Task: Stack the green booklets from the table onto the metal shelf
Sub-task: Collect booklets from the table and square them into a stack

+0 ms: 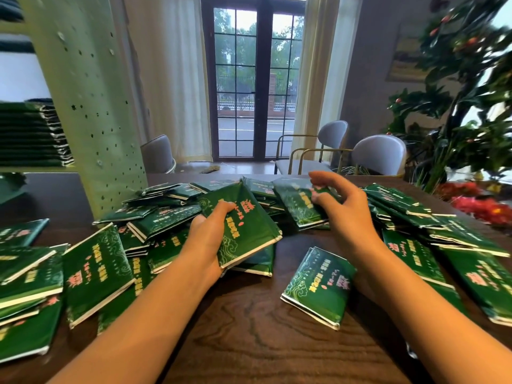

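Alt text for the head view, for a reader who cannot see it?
The left hand grips a green booklet and the right hand a second booklet, above a pile scattered on the wooden table. A stack of booklets sits on the metal shelf at left.

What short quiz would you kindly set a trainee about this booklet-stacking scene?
1. True or false: the left hand grips one green booklet and the right hand grips another booklet.
2. Where is the neat stack of booklets? A: on a chair seat. B: on the metal shelf, at the left. C: on the floor by the door.
3. How many grey chairs show beyond the table?

Key: 1 true; 2 B; 3 three.
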`<action>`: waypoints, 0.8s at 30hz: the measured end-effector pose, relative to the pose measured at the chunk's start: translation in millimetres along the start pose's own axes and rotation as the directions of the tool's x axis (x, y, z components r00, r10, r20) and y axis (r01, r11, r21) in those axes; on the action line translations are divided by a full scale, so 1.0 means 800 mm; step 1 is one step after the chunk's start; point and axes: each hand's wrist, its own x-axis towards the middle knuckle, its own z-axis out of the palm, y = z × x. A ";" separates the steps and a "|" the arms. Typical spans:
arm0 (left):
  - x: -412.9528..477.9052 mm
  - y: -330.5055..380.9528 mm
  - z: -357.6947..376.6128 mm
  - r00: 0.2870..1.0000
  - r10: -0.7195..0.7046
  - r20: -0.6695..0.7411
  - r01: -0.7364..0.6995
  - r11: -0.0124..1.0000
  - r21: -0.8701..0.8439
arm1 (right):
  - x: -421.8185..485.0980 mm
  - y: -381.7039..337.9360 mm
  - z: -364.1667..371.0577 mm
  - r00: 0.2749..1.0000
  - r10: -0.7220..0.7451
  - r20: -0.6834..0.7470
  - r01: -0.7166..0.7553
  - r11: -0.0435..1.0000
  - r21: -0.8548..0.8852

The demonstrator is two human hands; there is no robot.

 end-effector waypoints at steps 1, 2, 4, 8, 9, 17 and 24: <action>0.000 0.000 0.000 1.000 0.003 0.001 -0.003 1.000 0.000 | -0.002 -0.004 0.002 1.000 -0.016 -0.003 0.016 0.998 0.067; -0.001 0.000 0.001 1.000 0.007 0.005 -0.007 1.000 -0.005 | -0.005 -0.006 0.005 1.000 -0.024 0.016 0.022 0.991 0.134; -0.001 -0.003 0.001 1.000 0.010 0.011 -0.010 1.000 -0.008 | -0.013 -0.011 0.013 0.995 -0.037 0.095 0.014 0.972 0.234; 0.002 -0.008 0.003 0.999 0.043 0.008 -0.043 0.999 0.004 | -0.031 -0.011 0.033 0.955 -0.153 0.255 0.135 0.987 0.088; 0.002 -0.010 0.005 0.999 0.048 0.012 -0.048 0.999 -0.013 | -0.035 -0.011 0.037 0.944 -0.172 0.281 0.172 0.985 0.024; -0.014 -0.009 0.013 0.988 0.020 0.151 -0.006 0.995 -0.095 | -0.051 -0.003 0.052 0.893 -0.201 0.403 0.315 0.918 -0.240; -0.018 -0.011 0.016 0.997 0.053 0.057 -0.053 0.999 0.000 | -0.046 -0.011 0.044 0.839 -0.220 0.498 0.449 0.797 -0.404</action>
